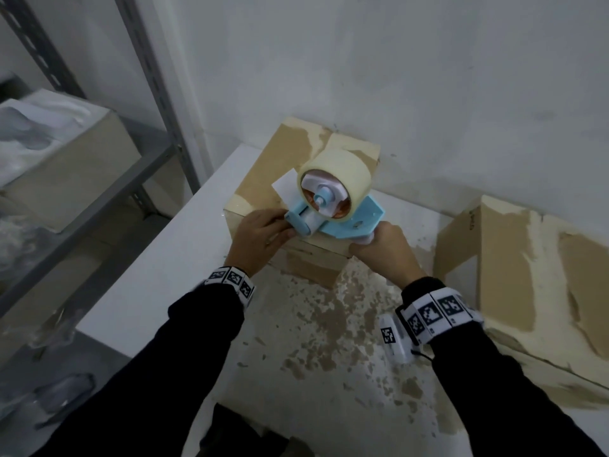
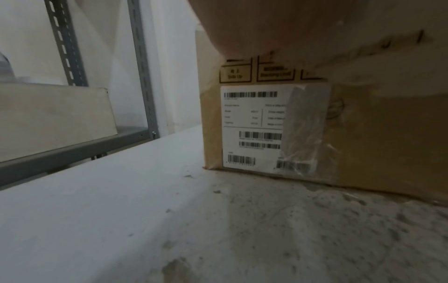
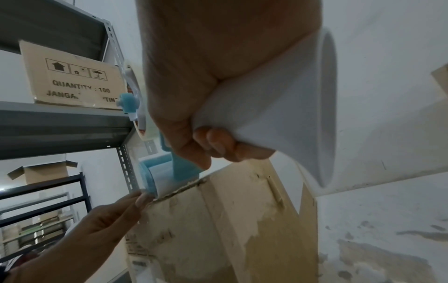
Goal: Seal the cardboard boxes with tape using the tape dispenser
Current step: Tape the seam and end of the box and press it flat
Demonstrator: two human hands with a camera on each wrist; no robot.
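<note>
A small cardboard box [image 1: 263,179] stands on the white table [image 1: 158,278] against the wall. On its top sits a light-blue tape dispenser [image 1: 349,219] carrying a cream tape roll [image 1: 339,173]. My right hand [image 1: 369,245] grips the dispenser's white handle [image 3: 278,114] at the box's near right corner. My left hand [image 1: 280,225] lies with straight fingers on the box top, its fingertips [image 3: 141,199] touching the near edge beside the blue roller [image 3: 150,176]. The left wrist view shows the box's labelled side [image 2: 252,126] with old clear tape over it.
A larger cardboard box [image 1: 527,275] with torn, peeled facing stands at the right. Grey metal shelving [image 1: 158,103] with a box of white packing [image 1: 66,166] rises on the left. Brown paper scraps [image 1: 329,324] are stuck to the table in front.
</note>
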